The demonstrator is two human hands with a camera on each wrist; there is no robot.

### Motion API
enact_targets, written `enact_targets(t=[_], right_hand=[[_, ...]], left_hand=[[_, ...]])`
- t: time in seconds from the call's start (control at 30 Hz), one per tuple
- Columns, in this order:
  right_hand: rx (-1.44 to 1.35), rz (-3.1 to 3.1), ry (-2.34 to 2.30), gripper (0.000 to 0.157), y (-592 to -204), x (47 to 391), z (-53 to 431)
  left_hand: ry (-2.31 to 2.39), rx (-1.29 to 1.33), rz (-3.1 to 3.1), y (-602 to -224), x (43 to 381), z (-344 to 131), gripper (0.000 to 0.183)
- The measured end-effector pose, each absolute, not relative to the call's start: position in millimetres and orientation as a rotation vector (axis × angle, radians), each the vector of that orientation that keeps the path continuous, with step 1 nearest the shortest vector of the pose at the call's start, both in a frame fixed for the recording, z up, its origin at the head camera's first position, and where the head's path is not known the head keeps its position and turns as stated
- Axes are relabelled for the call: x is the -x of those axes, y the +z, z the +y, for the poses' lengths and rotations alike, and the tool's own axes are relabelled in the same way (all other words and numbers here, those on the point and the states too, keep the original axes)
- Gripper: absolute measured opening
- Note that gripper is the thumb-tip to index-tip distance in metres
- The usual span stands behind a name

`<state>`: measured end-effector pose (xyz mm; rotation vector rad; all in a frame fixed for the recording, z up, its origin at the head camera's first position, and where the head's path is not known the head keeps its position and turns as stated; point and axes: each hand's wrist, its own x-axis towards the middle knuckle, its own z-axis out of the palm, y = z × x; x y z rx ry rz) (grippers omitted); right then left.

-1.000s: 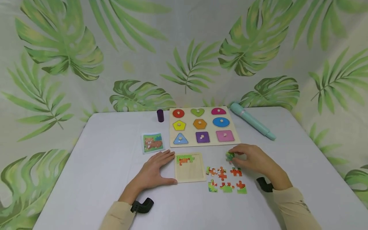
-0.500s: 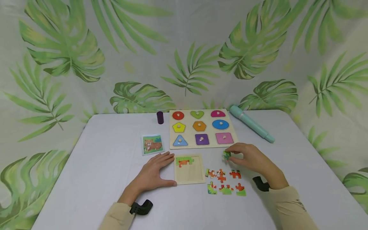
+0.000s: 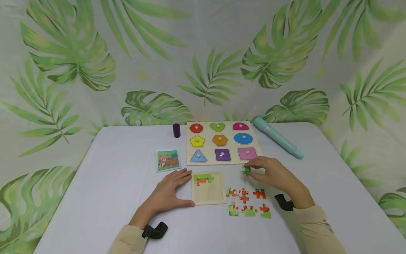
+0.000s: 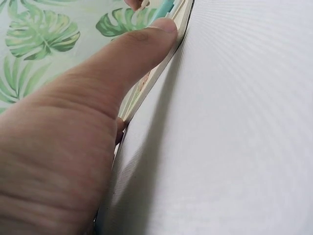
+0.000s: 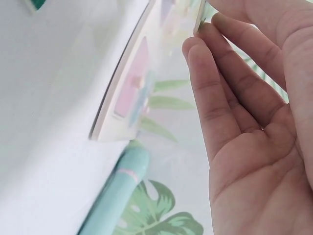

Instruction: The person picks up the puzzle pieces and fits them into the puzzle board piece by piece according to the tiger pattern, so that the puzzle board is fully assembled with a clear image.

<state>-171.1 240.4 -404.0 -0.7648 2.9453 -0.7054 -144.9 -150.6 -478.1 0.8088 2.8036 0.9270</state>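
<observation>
My right hand (image 3: pixel 272 173) pinches a green jigsaw piece (image 3: pixel 245 170) between thumb and fingers, above the table to the right of the square wooden puzzle tray (image 3: pixel 208 201). The edge of that jigsaw piece (image 5: pixel 199 19) shows at the fingertips in the right wrist view. My left hand (image 3: pixel 169 190) lies along the tray's left side, its fingers extended at the upper left corner and its thumb at the lower left one. Joined green and orange pieces (image 3: pixel 203 179) fill the tray's upper left. Several loose orange and green jigsaw pieces (image 3: pixel 248 210) lie to the tray's right.
Behind the tray lies a wooden shape board (image 3: pixel 207 134) with knobbed, coloured shapes. A picture card (image 3: pixel 168 160) of an animal is at the left, with a dark purple cylinder (image 3: pixel 176 130) beyond it. A teal pen-like tube (image 3: pixel 279 138) rests at the back right.
My right hand has moved a little left, toward the tray, with the green jigsaw piece still pinched. The left hand stays at the tray's side.
</observation>
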Motion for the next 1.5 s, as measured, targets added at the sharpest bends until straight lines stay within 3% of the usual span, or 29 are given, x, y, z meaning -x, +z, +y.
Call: enact_targets(t=[1.5], right_hand=[[0.931, 2.862, -0.854, 0.031, -390.3, 179.2, 189.5]], left_hand=[[0.948, -0.833, 2.813, -479.7, 144.9, -152.4, 0.094]])
